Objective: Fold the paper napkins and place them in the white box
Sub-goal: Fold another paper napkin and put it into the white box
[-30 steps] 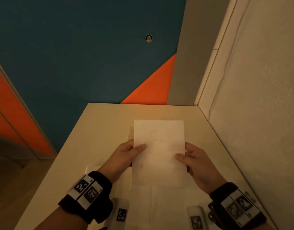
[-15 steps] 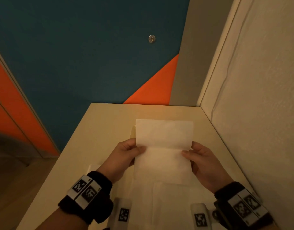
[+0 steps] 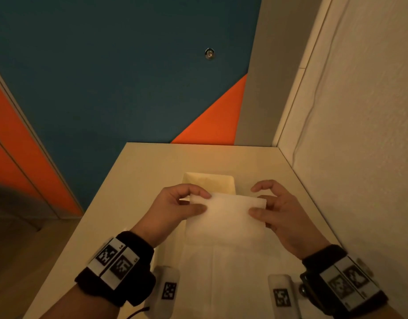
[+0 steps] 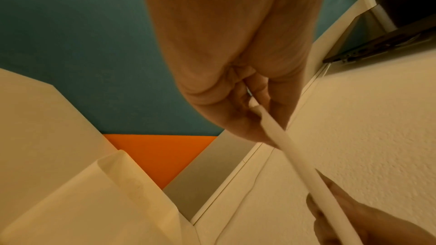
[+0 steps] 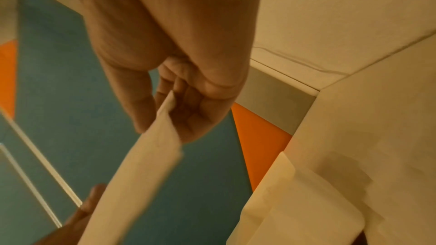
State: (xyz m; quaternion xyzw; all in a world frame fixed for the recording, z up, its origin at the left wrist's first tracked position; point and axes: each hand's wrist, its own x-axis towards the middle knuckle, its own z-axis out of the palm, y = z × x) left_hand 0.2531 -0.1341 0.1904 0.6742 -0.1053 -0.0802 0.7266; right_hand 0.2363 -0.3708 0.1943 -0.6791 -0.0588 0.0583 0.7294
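A white paper napkin (image 3: 228, 215) is held above the table, its top half bent over toward me along a crease. My left hand (image 3: 191, 203) pinches its left edge between thumb and fingers, and my right hand (image 3: 265, 203) pinches its right edge. The left wrist view shows the napkin (image 4: 290, 150) edge-on, and the right wrist view shows the same napkin (image 5: 146, 156). Just behind the napkin stands the white box (image 3: 221, 180), open on top and partly hidden by it. More flat napkins (image 3: 232, 272) lie on the table below my hands.
The pale table (image 3: 138, 180) is narrow, with a white textured wall (image 3: 359, 157) close on its right. Behind it is a blue and orange panel (image 3: 129, 88). The table's left edge drops to the floor.
The napkin, held upright and flat before, has had its top half folded down. Both hands moved up and forward to the fold line, uncovering the box behind.
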